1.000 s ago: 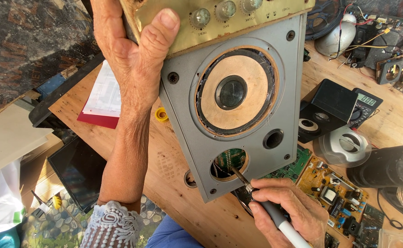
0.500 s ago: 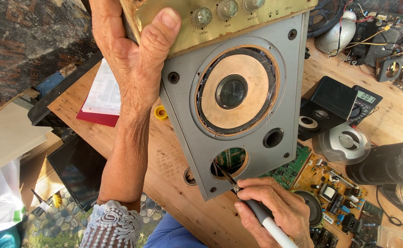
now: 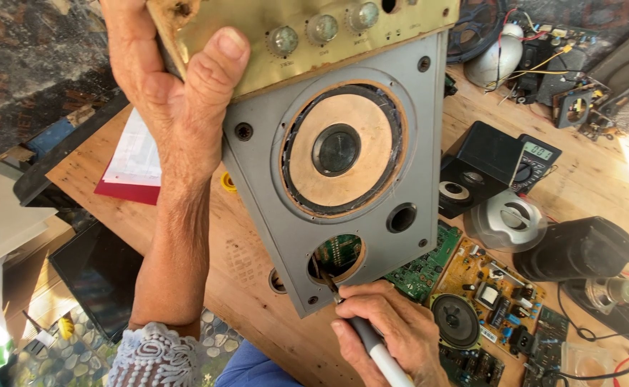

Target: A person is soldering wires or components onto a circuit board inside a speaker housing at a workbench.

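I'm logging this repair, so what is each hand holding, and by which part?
The left hand grips the speaker box by its top corner. The right hand holds a screwdriver by its handle.

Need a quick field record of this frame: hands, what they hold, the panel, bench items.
left hand: grips the upper left edge of the speaker panel, thumb on the brass control strip
right hand: holds a white-handled tool, its tip at the lower round hole
panel: grey, tilted, held above the wooden bench
woofer: tan cone, dark centre cap
through the hole: green circuit board visible
bench items: multimeter, yellow circuit board, small loose speaker, red-edged notebook
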